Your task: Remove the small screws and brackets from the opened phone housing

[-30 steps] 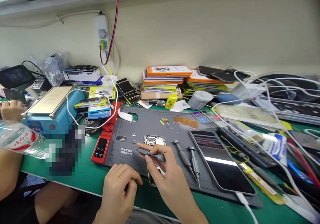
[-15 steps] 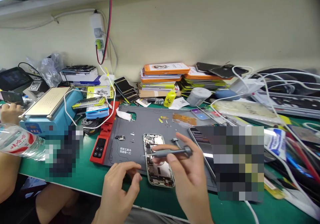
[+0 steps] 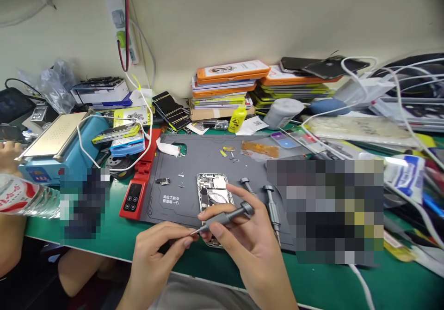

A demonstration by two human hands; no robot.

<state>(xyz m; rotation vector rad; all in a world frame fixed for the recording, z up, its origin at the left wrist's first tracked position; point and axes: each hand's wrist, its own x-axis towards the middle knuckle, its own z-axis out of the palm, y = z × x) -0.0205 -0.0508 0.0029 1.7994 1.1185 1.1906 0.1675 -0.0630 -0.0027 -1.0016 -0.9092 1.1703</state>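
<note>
My right hand [image 3: 255, 243] holds a grey precision screwdriver [image 3: 224, 218] slantwise, its tip pointing down to the left. The thumb and forefinger of my left hand [image 3: 156, 250] are pinched at that tip; whether a tiny part is also between them is hidden. Beneath the hands lies an opened phone [image 3: 212, 180] with its inner parts bare, its lower half mostly covered by my right hand. It rests on a dark grey work mat [image 3: 187, 162]. Small loose parts, among them a black-and-silver component [image 3: 163, 181], lie on the mat left of the phone.
Two more grey screwdrivers, one nearer the phone [image 3: 245, 184] and one farther right [image 3: 273, 206], lie on the mat. A red device [image 3: 133, 197] borders it at left. A blue machine [image 3: 58, 157], a water bottle [image 3: 29, 197] and another person's hand [image 3: 10, 155] are farther left. Stacked boxes [image 3: 231, 72] stand behind.
My right hand has tilted the screwdriver and brought its tip down to the left, off the phone. My left fingers have closed at the tip. The view has shifted slightly.
</note>
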